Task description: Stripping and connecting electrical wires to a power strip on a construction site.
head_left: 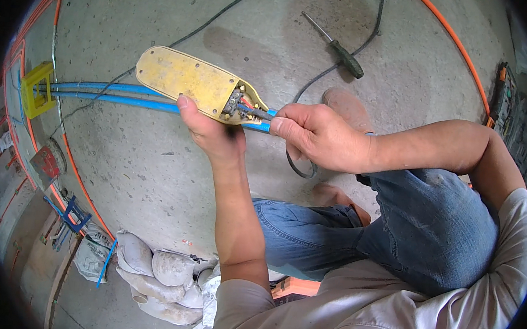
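Observation:
A long yellow power strip (181,79), rounded at its far-left end and dusty, lies tilted in my left hand (211,127). Its thumb rests along the near edge, and the other fingers are hidden beneath. At the right end an uncovered terminal compartment (236,103) shows coloured wires and metal terminals. My right hand (317,134) pinches the dark cable (261,112) just where it enters that end. A screwdriver (347,59) with a dark green handle lies on the floor beyond my right hand, across the cable's line.
Blue pipes (121,99) run along the concrete floor behind the strip to a yellow frame (36,89). An orange conduit (461,47) curves at the right, near a tool case (500,89). Filled sacks (170,271) are piled at the lower left, with a blue tool (75,214) nearby.

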Demonstrator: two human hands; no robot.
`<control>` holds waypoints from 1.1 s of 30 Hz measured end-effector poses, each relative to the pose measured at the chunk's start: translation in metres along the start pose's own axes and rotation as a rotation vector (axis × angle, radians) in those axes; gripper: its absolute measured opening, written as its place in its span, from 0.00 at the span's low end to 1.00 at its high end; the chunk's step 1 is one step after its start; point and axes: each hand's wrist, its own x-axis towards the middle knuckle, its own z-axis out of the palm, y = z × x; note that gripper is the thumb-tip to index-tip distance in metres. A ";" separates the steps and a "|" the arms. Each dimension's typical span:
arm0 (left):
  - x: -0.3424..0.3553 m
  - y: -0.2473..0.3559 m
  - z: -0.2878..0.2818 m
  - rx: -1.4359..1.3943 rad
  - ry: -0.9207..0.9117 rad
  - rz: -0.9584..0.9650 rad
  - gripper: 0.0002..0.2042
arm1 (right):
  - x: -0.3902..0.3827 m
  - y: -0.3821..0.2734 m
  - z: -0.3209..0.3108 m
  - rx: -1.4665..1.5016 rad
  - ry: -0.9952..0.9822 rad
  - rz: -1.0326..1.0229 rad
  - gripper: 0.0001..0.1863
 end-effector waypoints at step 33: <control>0.000 0.004 0.000 0.004 -0.004 0.015 0.32 | -0.007 0.004 -0.004 -0.049 -0.060 -0.056 0.16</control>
